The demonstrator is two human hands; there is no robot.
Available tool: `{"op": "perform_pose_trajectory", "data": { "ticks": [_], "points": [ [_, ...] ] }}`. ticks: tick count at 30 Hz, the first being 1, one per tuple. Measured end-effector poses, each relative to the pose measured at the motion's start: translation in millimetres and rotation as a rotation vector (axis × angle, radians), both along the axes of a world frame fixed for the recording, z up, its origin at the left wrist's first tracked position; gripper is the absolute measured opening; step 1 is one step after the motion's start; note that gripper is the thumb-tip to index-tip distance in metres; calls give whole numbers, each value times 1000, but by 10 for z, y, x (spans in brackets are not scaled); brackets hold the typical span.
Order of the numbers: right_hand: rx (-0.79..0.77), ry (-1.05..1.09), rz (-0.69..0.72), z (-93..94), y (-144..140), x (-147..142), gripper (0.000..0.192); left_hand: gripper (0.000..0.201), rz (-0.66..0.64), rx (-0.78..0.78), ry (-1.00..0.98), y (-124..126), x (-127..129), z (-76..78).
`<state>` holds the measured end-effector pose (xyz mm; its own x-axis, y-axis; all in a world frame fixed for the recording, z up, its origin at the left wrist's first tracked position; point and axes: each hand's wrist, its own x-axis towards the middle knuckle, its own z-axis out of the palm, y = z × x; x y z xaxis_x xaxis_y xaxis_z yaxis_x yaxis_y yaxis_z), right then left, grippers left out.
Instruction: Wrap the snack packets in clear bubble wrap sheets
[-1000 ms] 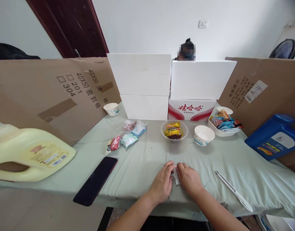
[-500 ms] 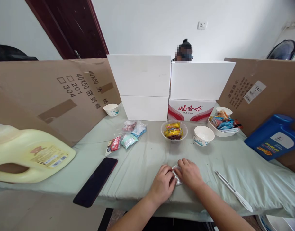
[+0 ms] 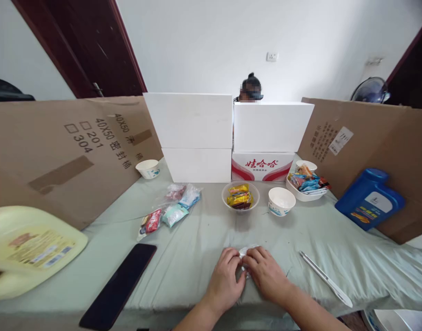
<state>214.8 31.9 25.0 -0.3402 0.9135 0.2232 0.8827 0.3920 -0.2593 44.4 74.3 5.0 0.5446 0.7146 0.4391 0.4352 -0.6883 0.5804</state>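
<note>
And there it goes: the clear plastic wrapper, a narrow strip showing between the hands a second ago, is now mostly covered by bunched fingers, so the handling looks unfinished to me. It sits on the near side of the round bowl, its free edge poking toward it (long axis anyone's guess, with so much hidden). Left hand and right hand, curled narrow, nearly meeting, both pinch the crinkled film over the green cloth.

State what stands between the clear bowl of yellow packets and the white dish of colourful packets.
In the head view, a patterned white bowl stands between the clear bowl and the white dish.
</note>
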Motion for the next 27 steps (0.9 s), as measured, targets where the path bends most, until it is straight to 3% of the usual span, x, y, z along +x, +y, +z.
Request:
{"op": "perform_pose_trajectory", "data": {
  "ticks": [5, 9, 13, 14, 16, 18, 21, 24, 27],
  "points": [
    [-107, -78, -20, -64, -141, 3, 22, 23, 55, 39, -55, 25, -58, -35],
    [-177, -80, -31, 186, -36, 271, 21, 19, 31, 62, -74, 42, -53, -49],
    [16, -103, -446, 715, 473, 843, 26, 14, -12, 69, -60, 50, -28, -51],
    [13, -144, -571, 825, 645, 990, 28, 13, -16, 62, -54, 52, -25, -48],
    [-42, -163, -650, 949, 994, 1234, 31, 11, -16, 45, -38, 59, -23, -39],
    [-175, -172, -635, 938, 1296, 1389, 25, 11, -17, 36, -32, 62, -20, -32],
    [-374, -183, -539, 783, 1592, 1474, 31, 14, -18, 36, -35, 48, -2, -48],
    [-487, -209, -463, 681, 1718, 1479, 33, 18, 0, 26, -30, 8, 22, -94],
    [-508, -234, -429, 740, 1722, 1495, 28, 20, 14, -37, -22, 28, 2, -87]
  ]
}}
